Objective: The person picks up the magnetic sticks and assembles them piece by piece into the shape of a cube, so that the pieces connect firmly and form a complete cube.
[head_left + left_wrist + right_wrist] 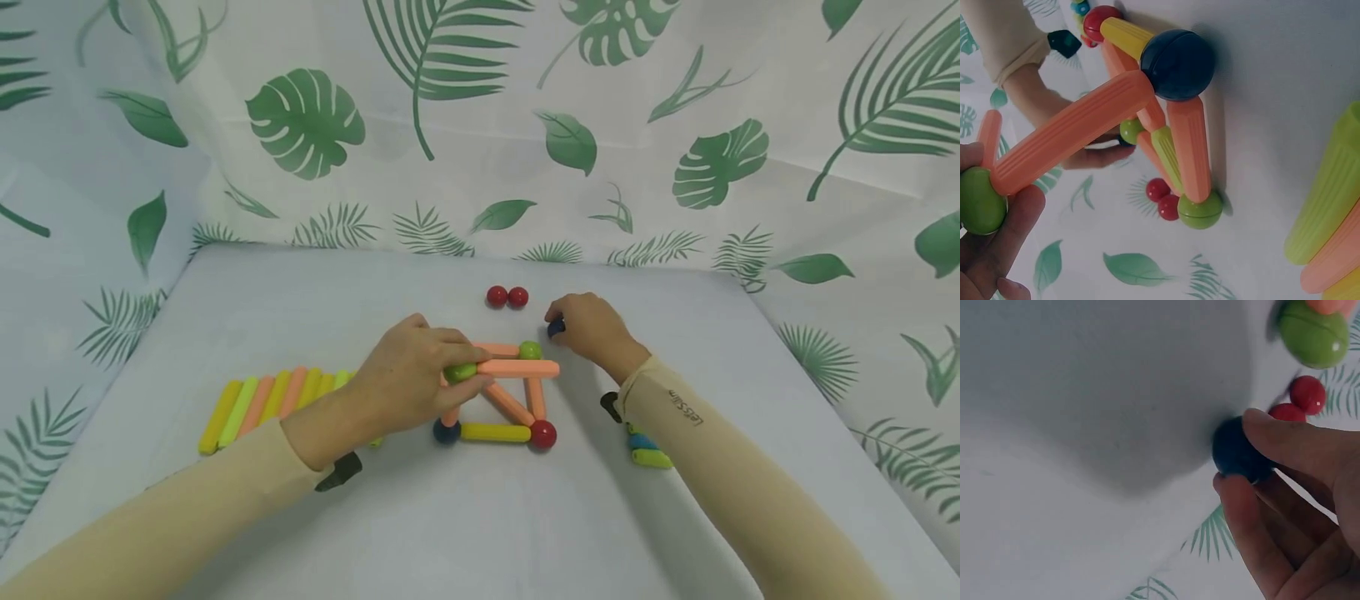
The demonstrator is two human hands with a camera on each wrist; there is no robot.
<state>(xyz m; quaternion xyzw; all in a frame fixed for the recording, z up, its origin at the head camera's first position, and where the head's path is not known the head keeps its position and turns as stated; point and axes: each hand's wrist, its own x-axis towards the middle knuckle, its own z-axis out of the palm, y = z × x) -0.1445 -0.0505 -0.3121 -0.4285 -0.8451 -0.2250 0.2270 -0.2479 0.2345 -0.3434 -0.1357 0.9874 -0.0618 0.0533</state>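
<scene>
A frame of sticks and balls lies on the table, with a yellow stick [495, 432] between a dark blue ball [447, 431] and a red ball [543, 434]. Above it my left hand [420, 371] pinches a green ball [982, 201], from which a pink stick [519, 368] points right. Another pink stick [1075, 132] runs from that ball down to the frame's blue ball [1179, 65]. Behind and right of the frame, my right hand [596, 329] pinches a separate dark blue ball [1240, 450] between thumb and fingers, at the table surface.
Two red balls [507, 297] sit side by side behind the frame. At the left lies a row of yellow, green and pink sticks [255, 404], partly behind my left arm. Blue and green pieces [649, 450] lie beside my right forearm. A leaf-print cloth [465, 125] hangs behind the table.
</scene>
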